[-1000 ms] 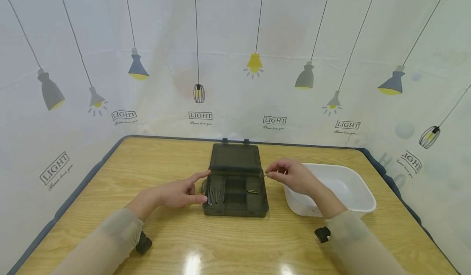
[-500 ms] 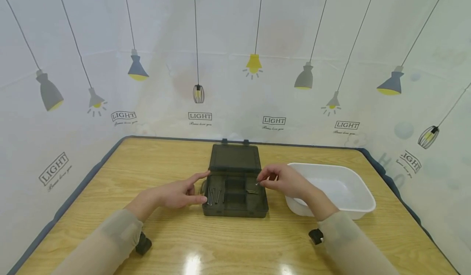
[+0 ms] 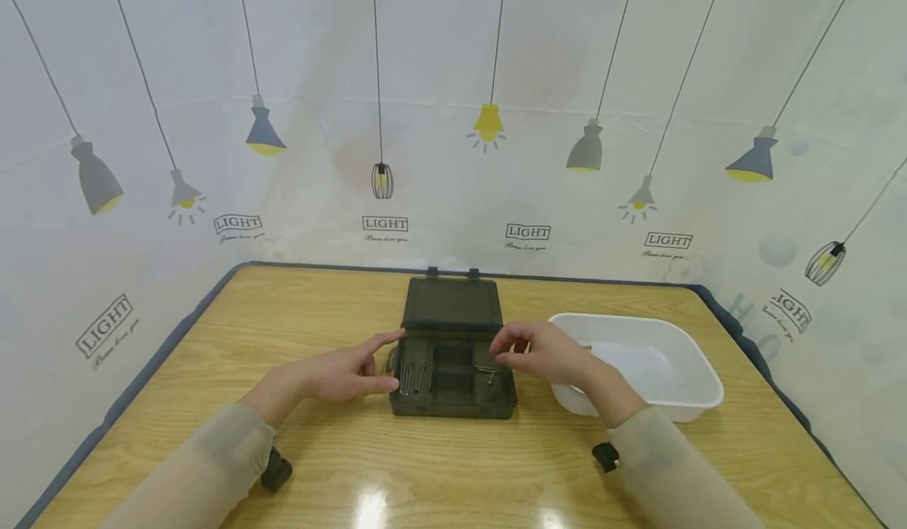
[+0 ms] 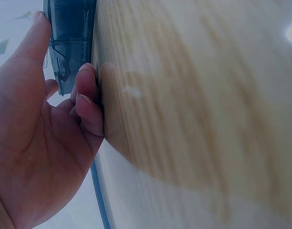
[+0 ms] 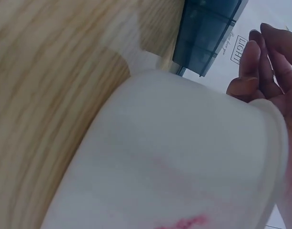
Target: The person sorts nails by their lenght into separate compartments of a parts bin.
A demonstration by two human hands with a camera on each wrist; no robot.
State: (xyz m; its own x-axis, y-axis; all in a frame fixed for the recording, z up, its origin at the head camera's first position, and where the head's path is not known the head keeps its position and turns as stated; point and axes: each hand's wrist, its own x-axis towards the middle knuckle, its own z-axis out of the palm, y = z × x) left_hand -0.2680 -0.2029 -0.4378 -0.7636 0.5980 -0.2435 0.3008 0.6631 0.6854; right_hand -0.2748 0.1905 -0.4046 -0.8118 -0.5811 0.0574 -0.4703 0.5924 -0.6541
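A dark see-through plastic organizer box (image 3: 453,407) lies with its lid (image 3: 453,302) folded back. My left hand (image 3: 340,371) touches its left side, index finger at the rear corner and thumb at the front; the remaining fingers bend inward in the left wrist view. Long thin metal screws or nails (image 3: 413,377) lie in the left compartment. Shorter screw-like pieces (image 3: 486,371) lie in the right one. Just above these hovers my right hand (image 3: 546,352), fingers loosely bent. Nothing shows between its fingertips in the right wrist view, though the palm is partly hidden.
A white plastic tub (image 3: 680,397) stands right of the box, under my right forearm, with a small metal piece (image 3: 586,347) visible inside. The wooden table (image 3: 425,466) ends at a dark blue edge before a lamp-printed curtain (image 3: 453,41).
My right hand has moved left from beside the tub to over the right compartment and let go of a small screw-like piece, which now lies there. The left hand stays put.
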